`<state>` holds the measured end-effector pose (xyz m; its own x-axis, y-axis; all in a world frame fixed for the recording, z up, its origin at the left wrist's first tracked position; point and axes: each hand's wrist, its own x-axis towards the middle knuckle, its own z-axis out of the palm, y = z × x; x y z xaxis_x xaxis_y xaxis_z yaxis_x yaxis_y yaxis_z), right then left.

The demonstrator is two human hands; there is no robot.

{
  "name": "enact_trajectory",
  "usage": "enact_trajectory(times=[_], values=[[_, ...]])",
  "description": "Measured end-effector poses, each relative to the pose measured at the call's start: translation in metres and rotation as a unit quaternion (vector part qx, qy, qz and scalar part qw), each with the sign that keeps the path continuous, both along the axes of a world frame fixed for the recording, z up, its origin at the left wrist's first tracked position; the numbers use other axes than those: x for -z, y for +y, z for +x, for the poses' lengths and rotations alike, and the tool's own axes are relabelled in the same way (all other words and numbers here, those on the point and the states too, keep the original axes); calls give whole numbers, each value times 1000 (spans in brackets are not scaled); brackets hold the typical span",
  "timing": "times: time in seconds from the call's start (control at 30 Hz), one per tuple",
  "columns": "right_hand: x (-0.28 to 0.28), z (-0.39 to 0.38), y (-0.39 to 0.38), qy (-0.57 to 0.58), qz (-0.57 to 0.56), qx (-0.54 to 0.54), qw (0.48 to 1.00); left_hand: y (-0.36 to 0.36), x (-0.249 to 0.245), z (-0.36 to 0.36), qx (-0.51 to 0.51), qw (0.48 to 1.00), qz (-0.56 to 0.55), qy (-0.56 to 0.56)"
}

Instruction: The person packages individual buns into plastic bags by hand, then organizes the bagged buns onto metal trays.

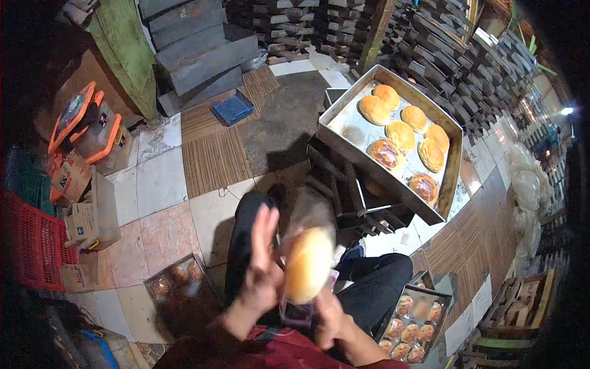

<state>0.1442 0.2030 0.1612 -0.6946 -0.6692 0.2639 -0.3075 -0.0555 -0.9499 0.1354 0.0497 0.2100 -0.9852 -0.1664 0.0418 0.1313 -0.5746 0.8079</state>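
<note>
A golden-brown bun [309, 264] is up in front of my lap, its edges smeared by motion. A blurred, see-through film, perhaps a plastic bag, shows just above it. My left hand [261, 277] is to the bun's left, fingers stretched upward and apart. At the bun's lower right, my right hand [330, 315] seems to grip it, though its fingers are partly hidden. Beneath the bun, between my hands, is a purplish clear plastic item [297, 312] whose kind I cannot make out.
A large metal tray [353, 136] with several buns, some chocolate-streaked, stands raised at front right. Wrapped buns fill a tray [409, 332] by my right knee; another tray [175, 286] lies left. A blue tray [233, 109], red crate [34, 240] and stacked dark tins [209, 58] stand around.
</note>
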Motion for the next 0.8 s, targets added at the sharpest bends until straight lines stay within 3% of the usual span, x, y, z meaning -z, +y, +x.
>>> enact_trajectory(times=[0.03, 0.1, 0.13, 0.17, 0.2, 0.23, 0.3, 0.37, 0.43, 0.47, 0.53, 0.57, 0.6, 0.63, 0.7, 0.73, 0.77, 0.8], values=[[4, 6, -6, 60, -6, -33, 998, -9, -5, -10, 18, 1000, 0, 23], [-2, 7, -19, 65, -15, 14, 998, -2, 9, -8, 148, 988, 29, 42], [-1, 1, -16, 73, -48, 49, 995, 12, 2, 5, 170, 976, 124, -45], [1, -5, -10, 80, -80, 80, 990, 14, 35, 9, 258, 952, 164, -4], [-11, -9, -10, 148, -96, 102, 979, 13, 40, 12, 218, 959, 182, -23], [-18, -18, -9, 144, -93, 100, 980, 11, 42, 13, 179, 963, 198, -44], [-31, -32, -10, 138, 47, -1, 989, 0, 39, -6, 67, 978, 198, 17], [-52, -26, -34, 152, 200, 20, 968, -8, 32, -13, 9, 983, 176, -52], [-49, -19, -36, 259, 216, 34, 941, -30, 43, -22, 120, 897, 394, -161], [-45, -15, -34, 257, 216, 29, 941, -33, 46, -25, 96, 907, 367, -184], [-29, -16, -26, 366, 266, 112, 885, -28, 55, -29, 83, 889, 412, -183], [-19, -22, -34, 364, 259, 208, 870, -25, 63, -28, 75, 867, 455, -188], [-18, -18, -35, 344, 269, 173, 883, -24, 87, -33, 103, 894, 377, -219], [-17, -18, -37, 328, 273, 137, 894, -23, 83, -41, 51, 855, 430, -286], [-50, 12, -40, 324, 201, 61, 922, -32, 70, -40, 31, 866, 416, -276], [-57, 20, -39, 274, 112, 26, 955, -36, 53, -39, -18, 888, 389, -243], [-58, 27, -29, 275, 108, 59, 953, -40, 41, -43, -65, 908, 359, -206], [-61, 19, -22, 244, 151, 118, 951, -47, 43, -44, -35, 915, 386, -113]])
